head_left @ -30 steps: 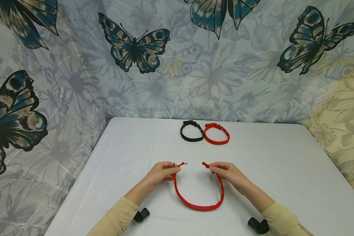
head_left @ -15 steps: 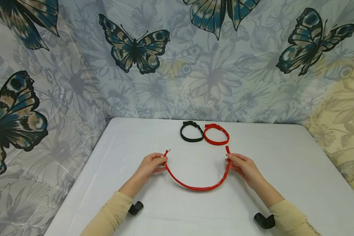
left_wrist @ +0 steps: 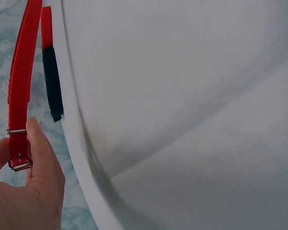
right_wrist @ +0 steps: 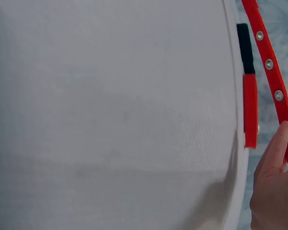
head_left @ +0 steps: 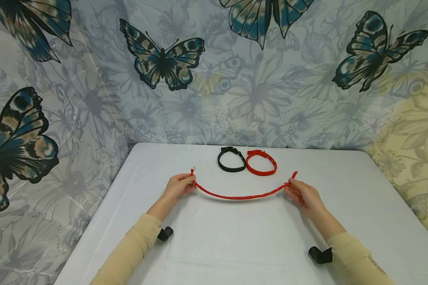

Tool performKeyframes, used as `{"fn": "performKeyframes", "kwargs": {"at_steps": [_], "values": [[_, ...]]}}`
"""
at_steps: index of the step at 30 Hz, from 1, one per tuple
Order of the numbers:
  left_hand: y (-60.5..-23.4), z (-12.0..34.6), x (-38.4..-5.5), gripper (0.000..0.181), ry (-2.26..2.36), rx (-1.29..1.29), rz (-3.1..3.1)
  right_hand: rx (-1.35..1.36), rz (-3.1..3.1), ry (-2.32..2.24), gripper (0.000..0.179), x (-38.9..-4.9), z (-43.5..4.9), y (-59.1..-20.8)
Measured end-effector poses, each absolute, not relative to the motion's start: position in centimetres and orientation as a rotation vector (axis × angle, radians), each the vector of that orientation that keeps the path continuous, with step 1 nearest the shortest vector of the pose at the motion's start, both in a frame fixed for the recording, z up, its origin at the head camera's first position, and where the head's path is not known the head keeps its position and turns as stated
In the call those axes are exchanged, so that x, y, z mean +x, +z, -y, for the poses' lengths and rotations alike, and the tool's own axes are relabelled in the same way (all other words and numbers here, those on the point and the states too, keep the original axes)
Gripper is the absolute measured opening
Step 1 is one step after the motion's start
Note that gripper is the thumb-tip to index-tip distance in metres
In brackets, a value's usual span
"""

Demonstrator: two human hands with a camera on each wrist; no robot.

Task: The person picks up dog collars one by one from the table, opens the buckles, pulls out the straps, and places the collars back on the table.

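Note:
An unbuckled red collar [head_left: 240,197] hangs in a shallow curve between my two hands, above the table. My left hand [head_left: 178,187] pinches its buckle end; in the left wrist view the metal buckle [left_wrist: 20,165] and a ring sit by the thumb and fingers. My right hand [head_left: 305,195] pinches the other end, whose tip sticks up past the fingers. Metal eyelets [right_wrist: 269,64] run along that part of the strap in the right wrist view. Behind the held collar, a black collar [head_left: 231,169] and a second red collar [head_left: 261,173] lie buckled into loops side by side.
A white cloth covers the table [head_left: 249,241]. Its far edge meets a hanging fabric [head_left: 264,95] printed with butterflies and flowers. Black wrist devices [head_left: 165,234] show beside the sleeves.
Both hands have moved apart and farther forward over the table. The held red collar has gone from a deep, nearly closed loop to a wide, shallow curve. The two looped collars stay put.

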State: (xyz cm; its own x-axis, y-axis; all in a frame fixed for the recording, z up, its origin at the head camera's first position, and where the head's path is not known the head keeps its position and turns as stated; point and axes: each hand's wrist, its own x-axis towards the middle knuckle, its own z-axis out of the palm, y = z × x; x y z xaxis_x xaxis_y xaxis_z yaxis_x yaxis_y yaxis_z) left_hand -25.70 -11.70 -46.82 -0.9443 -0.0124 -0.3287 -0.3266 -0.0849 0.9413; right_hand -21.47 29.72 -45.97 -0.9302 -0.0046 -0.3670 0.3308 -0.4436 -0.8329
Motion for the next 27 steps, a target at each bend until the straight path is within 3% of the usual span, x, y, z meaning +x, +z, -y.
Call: {"fn": "performKeyframes", "kwargs": {"at_steps": [4,10,13,27], "values": [[-47.0,11.7,-26.9,0.033,2.135,-0.410,-1.967,0.502,-1.554,-2.451,0.010,-22.2,-30.1,-45.8],[-47.0,11.6,-28.2,0.032,2.062,-0.445,-2.059,0.549,-1.708,-2.334,0.057,-23.5,-30.1,-46.1],[-47.0,11.7,-28.8,0.033,2.007,-0.443,-2.134,0.563,-1.800,-2.260,0.072,-24.3,-30.2,-46.6],[-47.7,11.4,-30.3,0.025,1.483,-0.272,-2.677,0.676,-2.324,-1.734,0.069,-26.6,-30.3,-47.9]]}}
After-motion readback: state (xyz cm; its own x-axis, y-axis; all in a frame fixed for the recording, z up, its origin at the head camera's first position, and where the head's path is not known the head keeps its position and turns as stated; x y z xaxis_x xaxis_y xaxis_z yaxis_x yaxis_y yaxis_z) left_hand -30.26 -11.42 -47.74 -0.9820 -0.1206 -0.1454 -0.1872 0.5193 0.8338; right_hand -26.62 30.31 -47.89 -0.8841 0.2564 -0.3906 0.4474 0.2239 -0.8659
